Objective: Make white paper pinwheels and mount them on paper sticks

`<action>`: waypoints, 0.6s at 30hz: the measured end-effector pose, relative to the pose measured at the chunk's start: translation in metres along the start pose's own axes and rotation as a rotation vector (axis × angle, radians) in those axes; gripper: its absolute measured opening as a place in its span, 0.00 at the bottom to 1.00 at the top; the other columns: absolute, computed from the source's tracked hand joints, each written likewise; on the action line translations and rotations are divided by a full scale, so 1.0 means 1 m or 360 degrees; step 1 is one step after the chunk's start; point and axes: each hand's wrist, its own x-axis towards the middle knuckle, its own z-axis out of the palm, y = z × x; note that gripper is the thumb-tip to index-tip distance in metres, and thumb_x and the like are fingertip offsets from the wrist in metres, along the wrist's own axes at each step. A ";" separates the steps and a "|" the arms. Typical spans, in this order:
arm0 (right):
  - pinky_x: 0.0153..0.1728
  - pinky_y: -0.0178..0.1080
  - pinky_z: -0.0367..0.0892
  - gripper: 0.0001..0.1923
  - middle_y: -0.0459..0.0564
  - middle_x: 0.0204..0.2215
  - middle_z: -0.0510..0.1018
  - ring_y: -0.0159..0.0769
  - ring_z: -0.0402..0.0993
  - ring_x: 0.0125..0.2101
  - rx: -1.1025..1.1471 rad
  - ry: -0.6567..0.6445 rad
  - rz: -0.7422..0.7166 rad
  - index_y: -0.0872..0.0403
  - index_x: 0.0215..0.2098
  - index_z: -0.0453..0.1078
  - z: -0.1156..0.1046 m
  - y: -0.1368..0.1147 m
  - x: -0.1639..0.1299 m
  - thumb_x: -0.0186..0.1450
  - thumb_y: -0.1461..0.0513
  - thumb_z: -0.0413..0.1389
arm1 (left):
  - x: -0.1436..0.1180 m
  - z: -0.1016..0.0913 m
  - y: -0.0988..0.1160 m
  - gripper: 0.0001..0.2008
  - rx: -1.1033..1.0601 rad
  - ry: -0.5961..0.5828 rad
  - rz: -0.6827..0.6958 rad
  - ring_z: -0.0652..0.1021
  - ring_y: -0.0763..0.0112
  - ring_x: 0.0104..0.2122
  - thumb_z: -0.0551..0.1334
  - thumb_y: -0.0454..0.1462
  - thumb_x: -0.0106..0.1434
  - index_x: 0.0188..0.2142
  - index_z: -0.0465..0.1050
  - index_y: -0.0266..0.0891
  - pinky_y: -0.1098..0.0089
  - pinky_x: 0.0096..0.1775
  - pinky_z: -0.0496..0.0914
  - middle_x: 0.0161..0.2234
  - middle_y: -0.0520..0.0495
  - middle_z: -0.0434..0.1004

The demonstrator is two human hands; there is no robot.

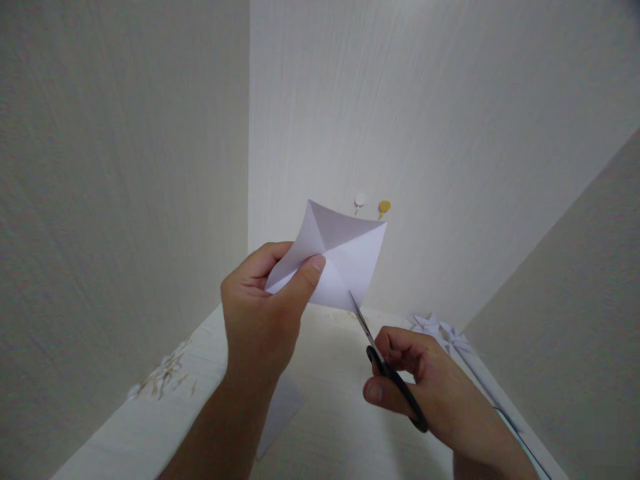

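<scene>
Holding creased white paper square (pixel 336 257) | left hand (pixel 260 313) | black-handled scissors (pixel 385 363) | right hand (pixel 425 387)

white and yellow wall pins (pixel 384 207), paper stars (pixel 440 331), wood slivers (pixel 163 380)

Both my forearms were bare, no sleeves in view. My left hand (pixel 260 313) had no rings, watch or glove. My right hand (pixel 430 387) was the same: bare fingers, nails trimmed short, wrist uncovered.
</scene>
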 end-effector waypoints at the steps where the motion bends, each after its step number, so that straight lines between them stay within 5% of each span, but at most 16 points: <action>1: 0.28 0.36 0.55 0.24 0.41 0.21 0.67 0.30 0.59 0.25 0.0006 0.0006 -0.0001 0.52 0.23 0.63 0.000 0.000 0.000 0.52 0.49 0.72 | 0.000 0.000 0.000 0.05 -0.0003 -0.0001 -0.0006 0.70 0.75 0.23 0.74 0.35 0.54 0.28 0.80 0.40 0.75 0.24 0.64 0.23 0.55 0.74; 8: 0.25 0.35 0.51 0.29 0.39 0.19 0.65 0.27 0.55 0.22 0.0135 0.0034 -0.0024 0.53 0.23 0.63 0.002 0.005 0.001 0.48 0.46 0.75 | 0.004 -0.005 0.001 0.11 -0.0032 -0.0184 -0.0129 0.76 0.71 0.26 0.76 0.36 0.49 0.33 0.82 0.39 0.72 0.27 0.70 0.28 0.52 0.80; 18: 0.25 0.35 0.51 0.26 0.38 0.19 0.64 0.27 0.54 0.22 0.0157 0.0018 -0.0010 0.52 0.23 0.63 0.002 0.003 -0.003 0.50 0.49 0.75 | 0.005 -0.004 0.001 0.10 -0.0048 -0.0161 -0.0119 0.76 0.72 0.26 0.76 0.37 0.50 0.33 0.83 0.39 0.72 0.28 0.70 0.27 0.52 0.81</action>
